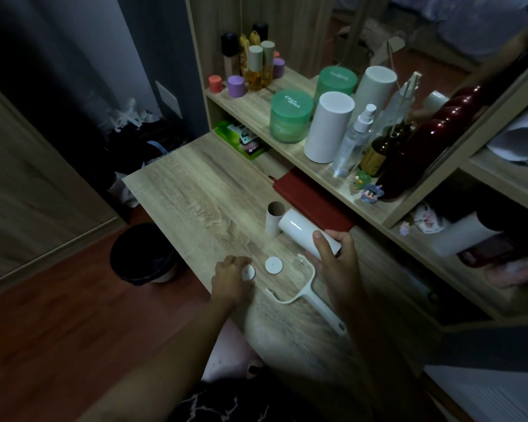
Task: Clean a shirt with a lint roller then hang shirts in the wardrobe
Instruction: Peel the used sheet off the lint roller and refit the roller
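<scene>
Gripping a white lint roll (pixel 299 228) near its closer end, the right hand (pixel 333 257) has its fingers and thumb wrapped round the roll, which lies tilted toward 10 o'clock over the desk (pixel 195 193). The left hand (pixel 230 277) has its fingers curled down onto a white disc (pixel 250 272) lying flat on the desk. A second disc (pixel 273 265) lies just beside it at 3 o'clock, apart from both hands. The roller handle (pixel 311 295) lies flat at 6 o'clock from the second disc, its grip pointing toward 4 o'clock. A bare cardboard tube (pixel 274 220) stands at the roll's far end. A red case (pixel 311 199) lies at 1 o'clock from the tube. A shelf at 12 o'clock carries a green jar (pixel 290 117) and a spray bottle (pixel 352 141). A dark bin (pixel 141 254) stands on the floor at 9 o'clock.
</scene>
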`<state>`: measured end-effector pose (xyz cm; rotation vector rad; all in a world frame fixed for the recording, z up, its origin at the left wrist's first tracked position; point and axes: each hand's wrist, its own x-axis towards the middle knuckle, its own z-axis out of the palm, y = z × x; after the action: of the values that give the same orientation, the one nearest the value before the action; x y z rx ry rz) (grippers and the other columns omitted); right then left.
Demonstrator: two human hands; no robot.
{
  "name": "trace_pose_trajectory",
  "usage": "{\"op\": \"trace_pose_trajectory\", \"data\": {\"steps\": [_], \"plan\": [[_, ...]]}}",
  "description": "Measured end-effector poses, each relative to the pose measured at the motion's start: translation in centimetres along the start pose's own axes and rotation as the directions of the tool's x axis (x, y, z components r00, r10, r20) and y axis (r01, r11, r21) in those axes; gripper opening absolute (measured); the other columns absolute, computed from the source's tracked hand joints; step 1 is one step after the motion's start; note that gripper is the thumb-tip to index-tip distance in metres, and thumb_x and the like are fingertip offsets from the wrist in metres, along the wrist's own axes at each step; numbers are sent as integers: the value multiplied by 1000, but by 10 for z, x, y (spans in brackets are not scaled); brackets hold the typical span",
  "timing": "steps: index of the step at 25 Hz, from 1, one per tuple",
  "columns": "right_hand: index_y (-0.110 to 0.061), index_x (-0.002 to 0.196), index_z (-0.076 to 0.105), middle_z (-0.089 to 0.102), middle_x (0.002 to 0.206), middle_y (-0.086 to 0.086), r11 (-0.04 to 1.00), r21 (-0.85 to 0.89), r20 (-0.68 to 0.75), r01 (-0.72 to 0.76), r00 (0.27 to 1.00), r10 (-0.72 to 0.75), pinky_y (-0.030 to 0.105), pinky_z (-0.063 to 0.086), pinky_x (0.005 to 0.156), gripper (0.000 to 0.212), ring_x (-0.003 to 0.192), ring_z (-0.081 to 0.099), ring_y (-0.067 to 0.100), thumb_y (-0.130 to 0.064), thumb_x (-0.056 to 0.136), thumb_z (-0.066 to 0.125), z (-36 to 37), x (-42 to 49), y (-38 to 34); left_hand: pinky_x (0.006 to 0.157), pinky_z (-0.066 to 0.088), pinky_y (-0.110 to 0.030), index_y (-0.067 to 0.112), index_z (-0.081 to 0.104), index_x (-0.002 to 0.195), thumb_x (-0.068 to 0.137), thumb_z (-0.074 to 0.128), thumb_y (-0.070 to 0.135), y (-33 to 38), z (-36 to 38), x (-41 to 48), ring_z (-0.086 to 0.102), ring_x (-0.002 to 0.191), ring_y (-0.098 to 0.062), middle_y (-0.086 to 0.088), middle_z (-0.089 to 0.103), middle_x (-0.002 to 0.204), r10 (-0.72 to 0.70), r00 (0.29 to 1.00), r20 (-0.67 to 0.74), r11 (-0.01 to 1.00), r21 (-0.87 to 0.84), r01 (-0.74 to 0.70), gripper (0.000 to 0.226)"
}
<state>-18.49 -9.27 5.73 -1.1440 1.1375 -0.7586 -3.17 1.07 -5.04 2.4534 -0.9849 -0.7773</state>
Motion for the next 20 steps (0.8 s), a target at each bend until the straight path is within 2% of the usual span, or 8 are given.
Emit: {"op": "trace_pose_trajectory", "data": {"steps": [3, 5, 7, 8, 11, 15, 17, 20], "plan": [[-22, 92, 50, 59, 104, 4, 1000, 23, -13, -8, 1000, 8, 35, 56, 80, 14, 93, 64, 17, -28, 87, 61, 1, 2, -1, 99, 40, -44, 24, 42, 135, 71, 71, 24, 3, -9, -1, 40, 123, -30, -7, 41, 136, -13, 1000, 9, 1000, -5, 13, 70], [-22, 92, 50, 58, 105, 3, 999, 52, -6, -10, 1000, 10, 33, 55, 78, 12, 95, 63, 19, -28, 88, 59, 6, 3, -4, 98, 41, -39, 17, 40, 137, 72, 73, 26, 2, -21, 1, 46, 122, -27, -8, 45, 135, -35, 998, -42, 971, -239, 24, 73], [-25, 90, 51, 58, 102, -1, 997, 80, 26, -10, 1000, 8, 29, 53, 76, 8, 97, 62, 17, -29, 89, 58, 19, 2, -10, 96, 41, -29, 11, 45, 135, 84, 66, 28, 0, -40, 2, 52, 120, -23, -8, 54, 132, -170, 978, -121, 833, -548, 77, 58], [-25, 89, 51, 57, 101, -2, 994, 112, 53, -21, 998, 15, 27, 52, 75, 7, 97, 62, 15, -28, 90, 56, 28, 1, -12, 98, 39, -28, 10, 47, 134, 90, 57, 30, -2, -52, 4, 52, 121, -23, -10, 55, 132, -232, 959, -162, 778, -622, 84, 50], [-17, 96, 51, 56, 104, -1, 974, 200, 172, -106, 982, 72, 27, 52, 80, 8, 99, 61, 16, -24, 92, 53, 66, 2, -14, 98, 38, -31, 7, 55, 126, 98, 39, 33, -20, -89, 8, 52, 123, -28, -14, 59, 128, -260, 926, -272, 821, -568, 63, 42], [-13, 95, 48, 53, 103, -1, 972, 156, 314, -176, 942, 120, 28, 55, 83, 8, 97, 60, 15, -19, 93, 53, 144, 2, -5, 88, 37, -30, 5, 59, 120, 100, 33, 31, -77, -151, 18, 51, 120, -34, -19, 59, 127, -261, 893, -367, 896, -436, 83, 41], [-12, 93, 47, 52, 102, -1, 971, 131, 389, -198, 912, 134, 23, 56, 80, 7, 97, 58, 13, -17, 93, 52, 197, 1, 4, 90, 36, -32, 4, 58, 120, 101, 33, 29, -119, -184, 27, 50, 121, -36, -21, 58, 128, -273, 880, -389, 923, -364, 126, 40], [-8, 100, 45, 53, 98, 0, 975, 54, 456, -214, 874, 167, 17, 57, 70, 13, 90, 59, 12, -15, 93, 53, 278, 0, 25, 87, 38, -36, 1, 60, 104, 100, 32, 32, -187, -225, 46, 53, 113, -42, -27, 61, 116, -337, 863, -377, 910, -365, 196, 42]]}}
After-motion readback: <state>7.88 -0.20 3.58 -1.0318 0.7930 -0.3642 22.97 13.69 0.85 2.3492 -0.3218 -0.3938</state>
